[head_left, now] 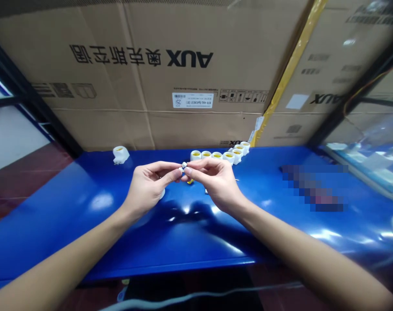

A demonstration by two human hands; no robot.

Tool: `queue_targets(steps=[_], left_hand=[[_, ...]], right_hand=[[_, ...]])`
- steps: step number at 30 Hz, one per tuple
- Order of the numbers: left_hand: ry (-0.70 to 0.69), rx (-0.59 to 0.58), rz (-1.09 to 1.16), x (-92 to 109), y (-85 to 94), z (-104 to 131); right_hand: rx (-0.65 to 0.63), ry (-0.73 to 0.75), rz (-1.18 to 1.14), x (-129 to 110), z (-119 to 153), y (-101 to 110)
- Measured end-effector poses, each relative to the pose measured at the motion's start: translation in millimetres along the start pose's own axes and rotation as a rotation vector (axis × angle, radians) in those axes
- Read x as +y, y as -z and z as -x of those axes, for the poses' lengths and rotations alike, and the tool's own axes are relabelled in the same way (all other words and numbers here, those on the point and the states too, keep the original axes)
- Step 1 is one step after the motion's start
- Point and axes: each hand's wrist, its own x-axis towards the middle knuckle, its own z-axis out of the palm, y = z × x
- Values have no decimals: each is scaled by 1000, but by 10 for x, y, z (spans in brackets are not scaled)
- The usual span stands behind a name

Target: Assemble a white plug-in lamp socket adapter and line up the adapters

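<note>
White piece [184, 164] in both hands [149, 181] [217, 181] — table edge [170, 270] well apart

Big brown cardboard [118, 95] stands behind a shiny blue table [63, 203]. It has black letters [173, 58], upside down, and a white sticker [192, 100] with tiny print. 1 long strip of yellow tape [287, 73] runs slanting down it. 2 dark posts [34, 103] slant too, 1 on each side. Red-brown floor [17, 185] shows at the left, and a pale cord [164, 302] runs below the table's front edge.
</note>
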Motion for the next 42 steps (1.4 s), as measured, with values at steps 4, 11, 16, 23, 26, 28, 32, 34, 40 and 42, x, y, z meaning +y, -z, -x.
queue_targets(steps=[4,11,16,23,26,28,32,34,40,42], left_hand=[[6,4,16,8,-5,9],[-9,-18,-78,20,25,0],[11,-9,-61,54,19,8],[48,-11,-85,54,11,34],[78,-12,-66,29,20,32],[113,-23,-40,17,26,20],[235,-40,95,8,37,-18],[301,-34,134,10,43,-34],[315,-41,100,10,71,-50],[292,-39,88,5,82,-51]], right_hand=[[14,-19,14,-7,-7,-7],[22,15,30,-9,-1,-20],[31,72,74,17,-8,-3],[-5,155,82,61,-16,12],[-5,155,132,49,-6,6],[-12,141,164,30,-2,7],[-27,36,206,0,-21,39],[-4,-20,182,2,-44,64],[25,-220,46,41,-63,74],[-7,-275,21,49,-39,49]])
